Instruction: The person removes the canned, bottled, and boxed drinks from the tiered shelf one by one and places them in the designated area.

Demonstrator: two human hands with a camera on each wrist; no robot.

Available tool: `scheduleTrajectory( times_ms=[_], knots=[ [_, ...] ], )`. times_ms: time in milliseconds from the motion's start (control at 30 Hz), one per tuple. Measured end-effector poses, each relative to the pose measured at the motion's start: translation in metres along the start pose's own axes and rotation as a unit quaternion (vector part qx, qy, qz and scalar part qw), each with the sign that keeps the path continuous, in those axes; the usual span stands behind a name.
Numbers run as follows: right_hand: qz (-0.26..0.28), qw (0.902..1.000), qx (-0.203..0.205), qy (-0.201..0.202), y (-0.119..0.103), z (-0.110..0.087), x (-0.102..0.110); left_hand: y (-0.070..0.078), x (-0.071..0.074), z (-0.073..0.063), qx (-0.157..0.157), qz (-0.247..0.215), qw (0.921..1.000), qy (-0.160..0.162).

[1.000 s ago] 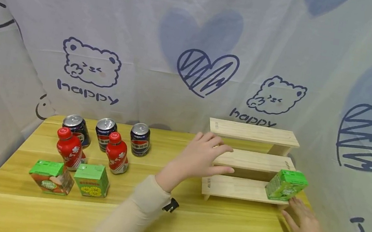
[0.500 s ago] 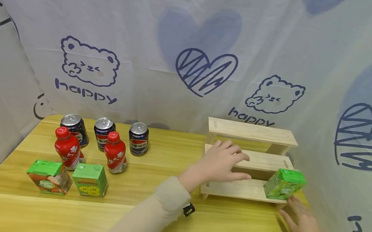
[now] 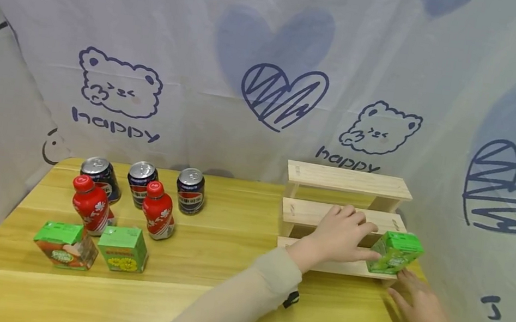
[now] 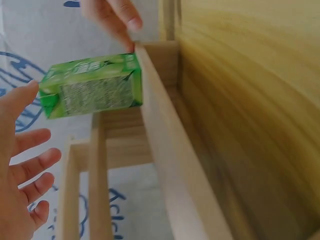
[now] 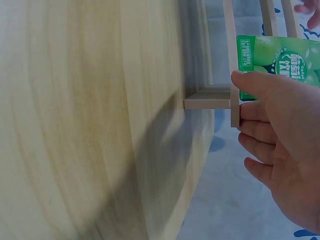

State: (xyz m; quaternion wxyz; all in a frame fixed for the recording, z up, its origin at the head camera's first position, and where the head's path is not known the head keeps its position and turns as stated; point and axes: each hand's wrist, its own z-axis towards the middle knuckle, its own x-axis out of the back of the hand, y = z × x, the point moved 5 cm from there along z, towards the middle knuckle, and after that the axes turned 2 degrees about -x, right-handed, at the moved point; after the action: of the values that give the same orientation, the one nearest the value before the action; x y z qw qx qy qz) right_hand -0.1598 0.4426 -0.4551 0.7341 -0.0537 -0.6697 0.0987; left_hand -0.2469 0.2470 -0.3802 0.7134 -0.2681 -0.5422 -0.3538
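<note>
A green juice box (image 3: 393, 252) stands upright at the right end of the bottom board of a three-step wooden shelf (image 3: 349, 180). My left hand (image 3: 341, 236) reaches over the lower boards, its fingers spread. In the left wrist view the thumb of this left hand (image 4: 22, 175) is right at the top of the juice box (image 4: 92, 90), with nothing in its grasp. At the shelf's lower right corner is my right hand (image 3: 418, 307). The right wrist view has that right hand (image 5: 295, 135) with fingers extended beside the board's end, thumb near the box's base.
On the table's left are three dark cola cans, one of them the can (image 3: 190, 195), and two red bottles, one being the bottle (image 3: 159, 213). Nearer me sit two green-topped juice boxes, including the box (image 3: 122, 252). A patterned cloth (image 3: 196, 37) hangs behind.
My left hand has moved right across the shelf to the green juice box. The right hand stays by the shelf's right corner, and the box stays in place.
</note>
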Motion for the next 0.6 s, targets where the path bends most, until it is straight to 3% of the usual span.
scheduleTrajectory(
  times_ms=[333, 600],
  knots=[
    [-0.015, 0.9999, 0.001, 0.007, 0.0, -0.001, 0.002, 0.018, -0.021, 0.027, 0.028, 0.03, 0.999, -0.019],
    [-0.009, 0.9999, 0.002, 0.01, 0.002, -0.001, 0.0, 0.027, -0.025, 0.04, 0.05, 0.024, 0.9978, -0.037]
  ],
)
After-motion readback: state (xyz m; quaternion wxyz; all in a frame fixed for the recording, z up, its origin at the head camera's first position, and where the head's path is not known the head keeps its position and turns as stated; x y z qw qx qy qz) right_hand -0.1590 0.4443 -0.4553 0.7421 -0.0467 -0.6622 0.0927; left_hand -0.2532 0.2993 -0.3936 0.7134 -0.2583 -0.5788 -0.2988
